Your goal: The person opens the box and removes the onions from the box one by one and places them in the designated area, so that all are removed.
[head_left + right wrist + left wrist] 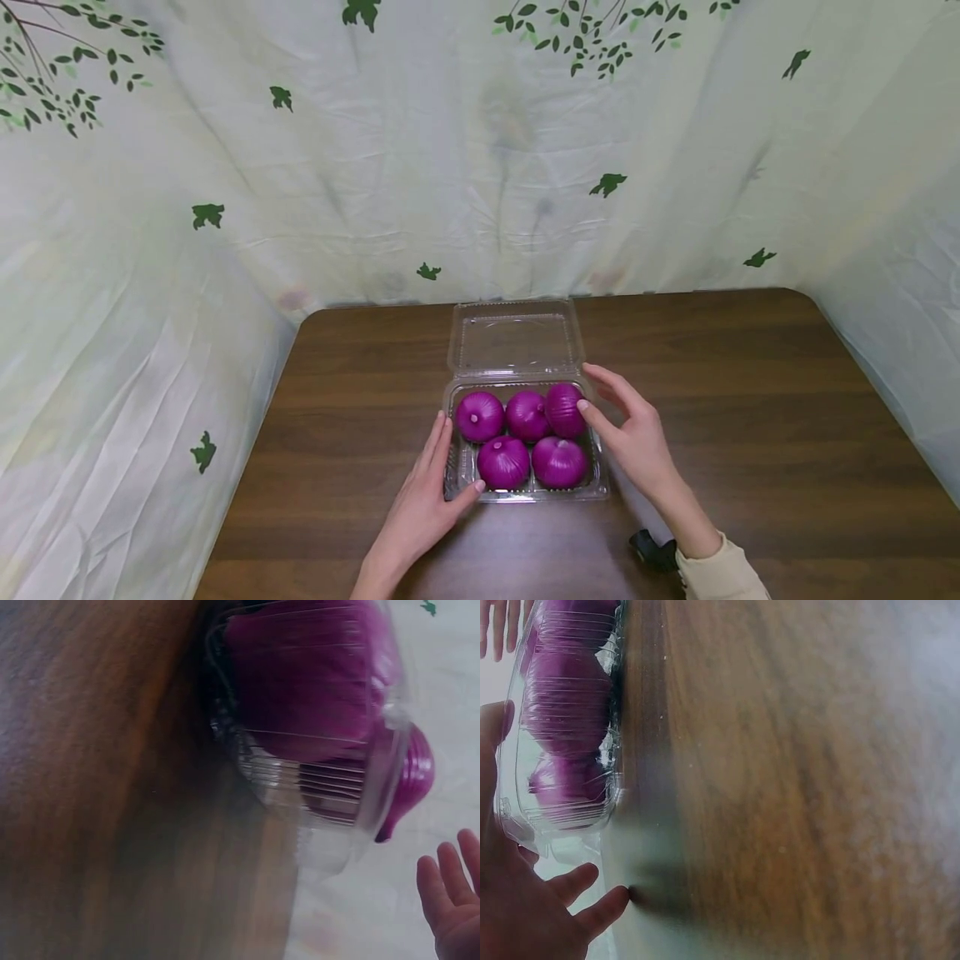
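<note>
Several red onions [503,463] sit in two rows in a clear plastic clamshell box [532,495]. Its lid [517,342] lies flipped back on the far side. The onion at the far right [564,410] lies on its side, rising above the rim in the right wrist view. My left hand [423,500] rests along the box's left wall, fingers fairly straight, with its thumb at the near rim. My right hand [637,429] is beside the far-right onion, its thumb tip at the onion's edge. In the right wrist view its extended fingers [433,892] are apart from the onion.
The box stands on a brown wooden table [750,433]. A pale curtain [420,167] with printed green leaves hangs behind and at both sides. A dark object [652,550] is beside my right wrist; its kind is unclear.
</note>
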A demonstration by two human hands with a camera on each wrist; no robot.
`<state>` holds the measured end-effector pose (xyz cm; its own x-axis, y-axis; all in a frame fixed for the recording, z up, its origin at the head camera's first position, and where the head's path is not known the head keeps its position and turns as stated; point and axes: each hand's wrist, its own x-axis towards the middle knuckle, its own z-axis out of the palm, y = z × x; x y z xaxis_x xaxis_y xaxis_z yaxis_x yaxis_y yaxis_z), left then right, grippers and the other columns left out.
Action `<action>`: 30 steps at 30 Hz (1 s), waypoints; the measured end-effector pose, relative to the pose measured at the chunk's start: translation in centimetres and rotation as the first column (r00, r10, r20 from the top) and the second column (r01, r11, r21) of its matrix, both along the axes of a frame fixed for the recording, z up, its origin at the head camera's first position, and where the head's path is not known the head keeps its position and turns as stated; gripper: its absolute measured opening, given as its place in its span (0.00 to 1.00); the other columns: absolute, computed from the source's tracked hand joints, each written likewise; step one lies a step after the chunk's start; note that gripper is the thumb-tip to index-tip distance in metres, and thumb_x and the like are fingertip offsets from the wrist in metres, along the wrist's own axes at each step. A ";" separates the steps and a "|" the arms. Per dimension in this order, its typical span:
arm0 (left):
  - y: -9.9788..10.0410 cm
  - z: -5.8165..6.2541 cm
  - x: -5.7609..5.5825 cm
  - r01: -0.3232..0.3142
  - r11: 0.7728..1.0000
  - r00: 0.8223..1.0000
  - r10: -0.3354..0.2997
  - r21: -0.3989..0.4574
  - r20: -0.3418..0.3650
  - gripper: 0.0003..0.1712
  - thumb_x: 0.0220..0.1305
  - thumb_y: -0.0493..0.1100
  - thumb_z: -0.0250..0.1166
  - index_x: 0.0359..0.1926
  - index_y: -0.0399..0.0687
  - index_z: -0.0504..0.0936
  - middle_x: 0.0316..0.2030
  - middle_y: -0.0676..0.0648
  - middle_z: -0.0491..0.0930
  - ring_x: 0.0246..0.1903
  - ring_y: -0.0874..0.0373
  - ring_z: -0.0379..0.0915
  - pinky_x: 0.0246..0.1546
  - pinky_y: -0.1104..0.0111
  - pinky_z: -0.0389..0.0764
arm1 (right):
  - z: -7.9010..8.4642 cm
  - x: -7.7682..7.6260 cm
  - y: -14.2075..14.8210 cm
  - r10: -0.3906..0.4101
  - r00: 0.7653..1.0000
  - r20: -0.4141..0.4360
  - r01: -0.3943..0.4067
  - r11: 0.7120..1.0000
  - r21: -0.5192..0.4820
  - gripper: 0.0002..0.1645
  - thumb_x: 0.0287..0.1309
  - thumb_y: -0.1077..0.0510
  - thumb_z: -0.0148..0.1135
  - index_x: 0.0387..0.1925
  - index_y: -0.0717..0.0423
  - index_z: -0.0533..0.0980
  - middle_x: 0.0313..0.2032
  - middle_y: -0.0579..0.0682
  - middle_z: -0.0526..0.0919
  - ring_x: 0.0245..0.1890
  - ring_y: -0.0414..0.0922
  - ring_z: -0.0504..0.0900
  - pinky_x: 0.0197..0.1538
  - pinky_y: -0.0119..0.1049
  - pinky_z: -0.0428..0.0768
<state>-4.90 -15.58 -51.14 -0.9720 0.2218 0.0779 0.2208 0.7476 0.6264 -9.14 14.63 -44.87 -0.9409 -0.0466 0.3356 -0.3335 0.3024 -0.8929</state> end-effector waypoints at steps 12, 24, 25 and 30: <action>0.0 0.0 0.0 -0.006 1.000 1.000 0.006 0.005 0.000 0.56 0.60 0.65 0.65 0.79 0.54 0.46 0.78 0.57 0.38 0.72 0.51 0.48 0.64 0.45 0.62 | -3.5 -1.0 0.4 0.035 0.999 0.035 -0.040 0.988 0.147 0.33 0.56 0.55 0.73 0.63 0.51 0.74 0.63 0.46 0.74 0.62 0.48 0.71 0.61 0.54 0.71; -0.1 -0.1 0.1 -0.012 1.000 1.000 0.012 0.002 0.010 0.56 0.60 0.66 0.65 0.79 0.54 0.46 0.78 0.58 0.37 0.73 0.51 0.47 0.64 0.44 0.61 | -4.3 -1.2 0.3 0.101 0.988 0.117 -0.128 0.957 0.262 0.40 0.54 0.51 0.74 0.68 0.43 0.69 0.67 0.50 0.68 0.65 0.54 0.66 0.57 0.61 0.72; -0.1 -0.1 0.1 -0.012 1.000 1.000 0.012 0.003 0.010 0.56 0.60 0.66 0.65 0.79 0.54 0.46 0.78 0.58 0.37 0.73 0.51 0.47 0.64 0.44 0.61 | -4.4 -1.2 0.3 0.103 0.987 0.121 -0.132 0.955 0.264 0.41 0.54 0.51 0.74 0.68 0.43 0.68 0.68 0.51 0.68 0.66 0.54 0.66 0.57 0.61 0.72; -0.1 -0.1 0.1 -0.013 1.000 1.000 0.013 0.008 0.013 0.56 0.60 0.66 0.65 0.79 0.55 0.45 0.78 0.59 0.37 0.73 0.52 0.46 0.65 0.44 0.60 | -4.6 -1.3 0.3 0.115 0.984 0.137 -0.150 0.947 0.283 0.45 0.52 0.56 0.75 0.71 0.44 0.65 0.69 0.52 0.66 0.66 0.56 0.65 0.57 0.61 0.73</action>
